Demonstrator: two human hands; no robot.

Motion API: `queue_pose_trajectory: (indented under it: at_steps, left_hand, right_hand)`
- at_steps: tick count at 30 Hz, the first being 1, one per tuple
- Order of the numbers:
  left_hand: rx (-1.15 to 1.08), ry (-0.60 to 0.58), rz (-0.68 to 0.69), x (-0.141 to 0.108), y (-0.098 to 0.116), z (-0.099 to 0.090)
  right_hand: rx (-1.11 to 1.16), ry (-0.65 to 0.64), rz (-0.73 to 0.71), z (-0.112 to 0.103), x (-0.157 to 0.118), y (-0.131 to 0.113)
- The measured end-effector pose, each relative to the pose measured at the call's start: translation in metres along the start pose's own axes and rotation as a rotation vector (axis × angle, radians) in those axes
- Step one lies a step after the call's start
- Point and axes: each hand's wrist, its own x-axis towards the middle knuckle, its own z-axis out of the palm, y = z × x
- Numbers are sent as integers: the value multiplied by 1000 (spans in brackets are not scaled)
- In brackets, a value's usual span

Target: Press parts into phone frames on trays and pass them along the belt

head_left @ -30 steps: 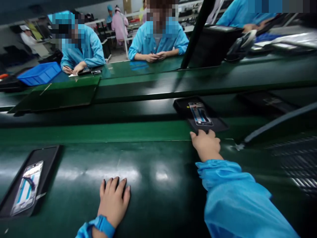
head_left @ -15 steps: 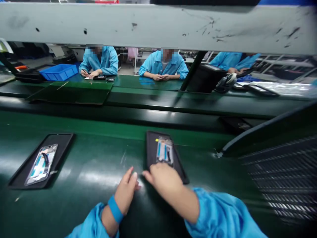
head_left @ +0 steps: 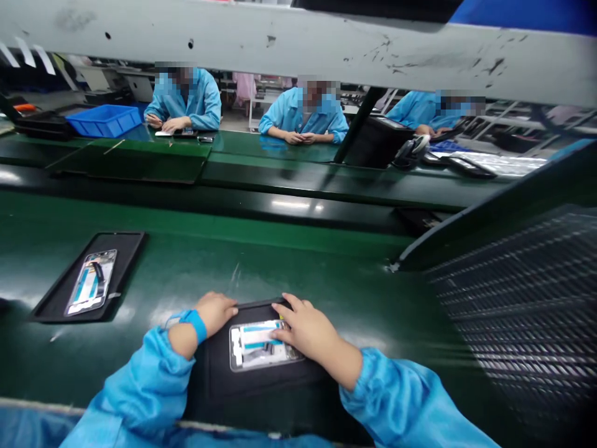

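A black tray [head_left: 219,379] lies crosswise on the green bench right in front of me. On it rests an opened phone frame [head_left: 261,354] with blue strips and a dark cable. My left hand [head_left: 215,313], with a blue wristband, grips the tray's far left corner, fingertips on its rim. My right hand [head_left: 310,326] reaches over the far right part of the tray, its fingers spread across the rim and the upper right end of the phone frame. A second black tray [head_left: 125,258] on the left holds another phone frame [head_left: 92,283].
A metal beam [head_left: 233,37] crosses the top. Beyond the bench, several people in blue jackets sit at a further table with a blue bin [head_left: 103,121]. A green panel and a mesh rack [head_left: 527,311] stand at the right.
The tray with its phone frame has come nearer and turned crosswise. My left hand has moved onto its far left corner; my right hand has spread its fingers over the far right part.
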Motion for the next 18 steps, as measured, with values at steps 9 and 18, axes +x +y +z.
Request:
queue_pose_trajectory:
  at_steps: [9, 18]
  left_hand:
    - [436, 381, 114, -37, 1, 41]
    - [403, 377, 217, -45, 11, 57]
  right_hand:
    - [-26, -48, 6, 3, 37, 0]
    - [43, -10, 136, 8, 51, 3]
